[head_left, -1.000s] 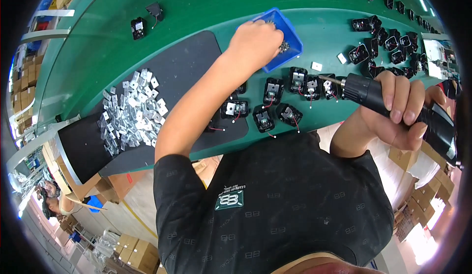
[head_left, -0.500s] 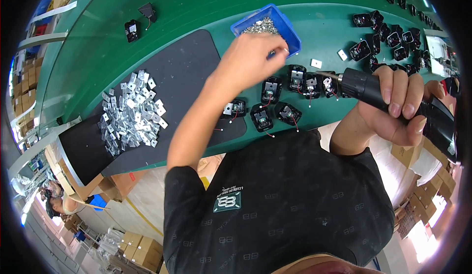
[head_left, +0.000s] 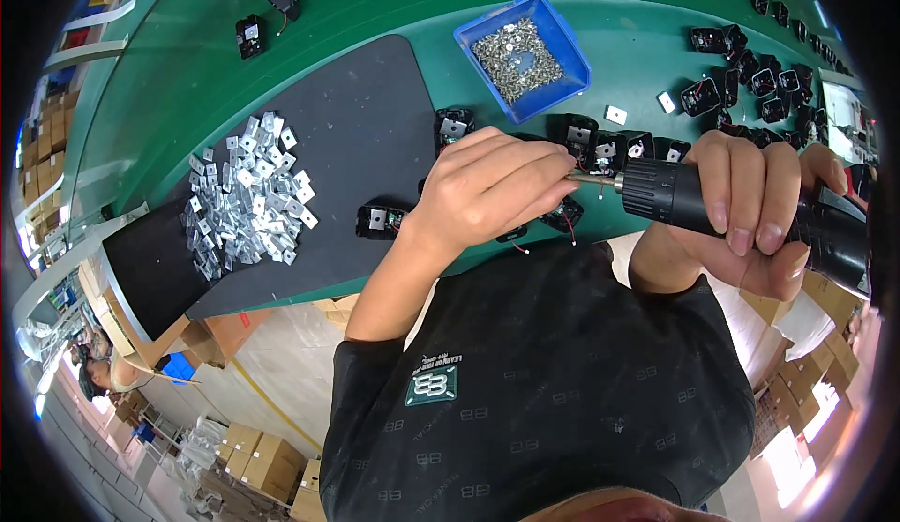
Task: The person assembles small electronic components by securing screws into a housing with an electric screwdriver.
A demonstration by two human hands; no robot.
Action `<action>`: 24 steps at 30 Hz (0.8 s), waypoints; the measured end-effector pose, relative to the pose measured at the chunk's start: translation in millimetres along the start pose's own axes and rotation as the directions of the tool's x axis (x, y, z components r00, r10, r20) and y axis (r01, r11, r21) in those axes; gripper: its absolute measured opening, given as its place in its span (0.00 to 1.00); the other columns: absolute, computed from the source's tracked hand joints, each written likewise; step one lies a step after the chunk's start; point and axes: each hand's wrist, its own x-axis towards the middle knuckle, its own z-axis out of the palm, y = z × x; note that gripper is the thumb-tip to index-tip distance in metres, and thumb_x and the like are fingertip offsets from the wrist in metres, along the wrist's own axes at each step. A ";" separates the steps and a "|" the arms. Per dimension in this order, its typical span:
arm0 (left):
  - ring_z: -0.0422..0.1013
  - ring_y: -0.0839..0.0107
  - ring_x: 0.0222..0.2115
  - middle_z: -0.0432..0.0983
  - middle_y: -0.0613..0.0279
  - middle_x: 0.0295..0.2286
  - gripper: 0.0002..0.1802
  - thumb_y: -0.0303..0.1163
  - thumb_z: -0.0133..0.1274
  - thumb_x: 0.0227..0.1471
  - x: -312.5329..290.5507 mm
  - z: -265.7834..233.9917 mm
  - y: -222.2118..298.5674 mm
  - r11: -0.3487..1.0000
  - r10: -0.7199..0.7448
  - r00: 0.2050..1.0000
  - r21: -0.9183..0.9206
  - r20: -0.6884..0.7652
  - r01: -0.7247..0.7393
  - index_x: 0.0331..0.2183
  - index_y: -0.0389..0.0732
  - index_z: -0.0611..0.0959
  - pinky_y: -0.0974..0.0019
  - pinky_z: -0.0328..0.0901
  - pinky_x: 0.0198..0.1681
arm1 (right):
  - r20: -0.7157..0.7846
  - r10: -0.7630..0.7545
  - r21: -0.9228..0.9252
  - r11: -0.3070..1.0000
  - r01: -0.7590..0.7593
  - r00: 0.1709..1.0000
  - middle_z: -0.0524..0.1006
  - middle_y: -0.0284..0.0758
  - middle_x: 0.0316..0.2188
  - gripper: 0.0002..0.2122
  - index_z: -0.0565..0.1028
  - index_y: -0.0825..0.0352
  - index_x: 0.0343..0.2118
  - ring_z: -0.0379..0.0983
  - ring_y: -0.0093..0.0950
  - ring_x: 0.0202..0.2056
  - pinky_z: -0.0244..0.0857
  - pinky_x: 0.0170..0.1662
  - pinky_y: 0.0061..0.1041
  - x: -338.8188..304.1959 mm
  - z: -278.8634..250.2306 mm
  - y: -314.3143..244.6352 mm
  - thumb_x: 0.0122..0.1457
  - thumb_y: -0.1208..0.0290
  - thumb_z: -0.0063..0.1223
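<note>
My right hand (head_left: 755,199) is wrapped round a black power screwdriver (head_left: 664,192), its bit pointing left. The fingers of my left hand (head_left: 497,185) are pinched together at the bit's tip. What they hold is mostly hidden; it looks like a small screw taken from the bin. Beyond that hand stands a blue bin (head_left: 561,42) with a heap of silvery screws (head_left: 514,61). Several open black housings (head_left: 578,135) with metal plates and thin wires lie under and around my hands. One such housing (head_left: 380,221) is on the mat left of my left forearm.
A pile of small metal plates (head_left: 251,189) covers the left of the dark mat (head_left: 366,100), beside a black tray (head_left: 155,274). More black housings (head_left: 764,82) crowd the right of the green table. Two loose white plates (head_left: 615,115) lie right of the bin.
My left hand has left the blue bin and come nearer, to the bit's tip. The screwdriver has shifted slightly left and down in view.
</note>
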 end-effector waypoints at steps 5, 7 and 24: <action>0.73 0.69 0.21 0.77 0.59 0.22 0.10 0.27 0.65 0.36 -1.4 -0.1 -0.5 1.000 0.011 1.000 -0.006 -0.026 -0.011 0.24 0.34 0.82 0.71 0.65 0.20 | -0.125 0.000 -0.010 1.000 -0.001 0.992 0.70 0.25 0.23 0.23 0.65 0.62 0.51 0.68 0.16 0.23 0.62 0.30 0.15 -0.7 9.3 1.5 0.50 0.70 0.57; 0.73 0.68 0.21 0.77 0.59 0.22 0.10 0.27 0.65 0.36 -1.4 -0.9 -0.2 1.000 0.014 0.999 -0.008 -0.029 -0.014 0.24 0.34 0.81 0.71 0.65 0.20 | -0.121 0.001 -0.033 0.999 -0.005 0.993 0.70 0.25 0.23 0.23 0.65 0.62 0.50 0.67 0.16 0.23 0.62 0.30 0.15 0.0 9.7 0.8 0.50 0.70 0.57; 0.71 0.67 0.21 0.75 0.59 0.23 0.12 0.25 0.65 0.33 -0.4 -5.3 8.1 0.999 -0.002 0.999 0.037 0.051 0.001 0.25 0.35 0.80 0.69 0.64 0.22 | 0.050 -0.008 -0.048 0.999 0.011 0.999 0.72 0.26 0.25 0.26 0.59 0.56 0.55 0.69 0.18 0.23 0.64 0.28 0.20 -1.0 4.3 1.6 0.55 0.68 0.56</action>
